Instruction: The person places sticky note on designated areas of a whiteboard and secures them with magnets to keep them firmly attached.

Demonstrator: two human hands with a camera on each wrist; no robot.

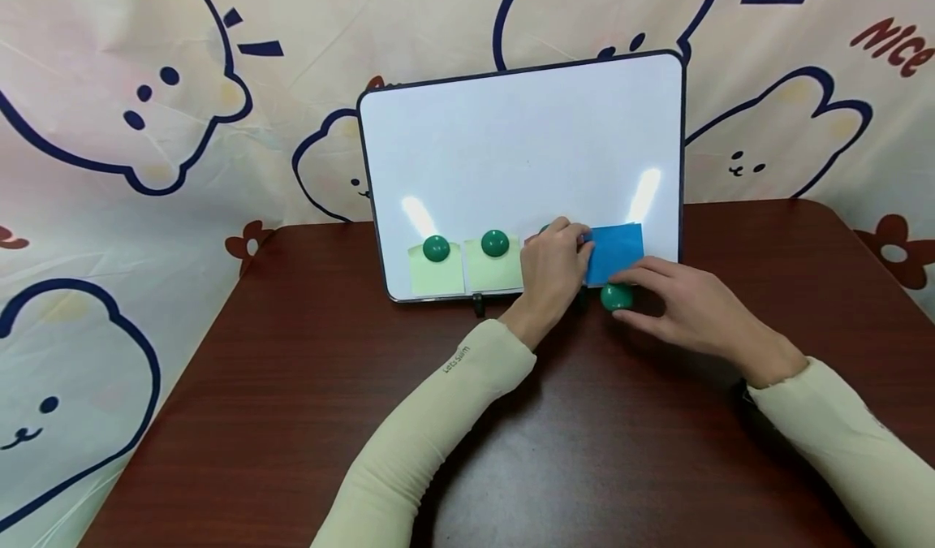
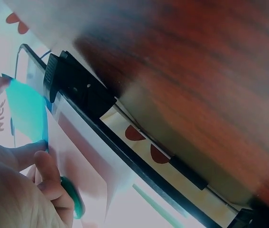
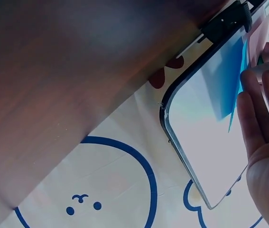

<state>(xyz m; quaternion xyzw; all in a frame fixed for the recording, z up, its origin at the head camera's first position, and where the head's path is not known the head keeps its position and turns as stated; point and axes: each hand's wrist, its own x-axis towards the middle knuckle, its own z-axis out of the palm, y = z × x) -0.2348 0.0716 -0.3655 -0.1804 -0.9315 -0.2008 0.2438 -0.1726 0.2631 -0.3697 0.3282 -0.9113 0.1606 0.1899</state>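
Observation:
A blue sticky note [image 1: 615,252] is at the lower right of the whiteboard [image 1: 522,150], its lower end standing off the surface in the right wrist view. My left hand [image 1: 553,264] pinches the note's left edge between thumb and finger. My right hand [image 1: 690,308] holds a round green magnet [image 1: 616,297] between thumb and fingers, just below the note. Beneath my left hand is a pink note [image 2: 79,156] with a green magnet [image 2: 72,197], mostly hidden in the head view. Two pale green notes [image 1: 436,276] [image 1: 493,268] hang farther left, each under a green magnet [image 1: 436,248].
The whiteboard stands tilted on a dark wooden table [image 1: 307,418], held by a black stand with clips [image 2: 77,85]. A cartoon-printed cloth [image 1: 307,36] hangs behind the table.

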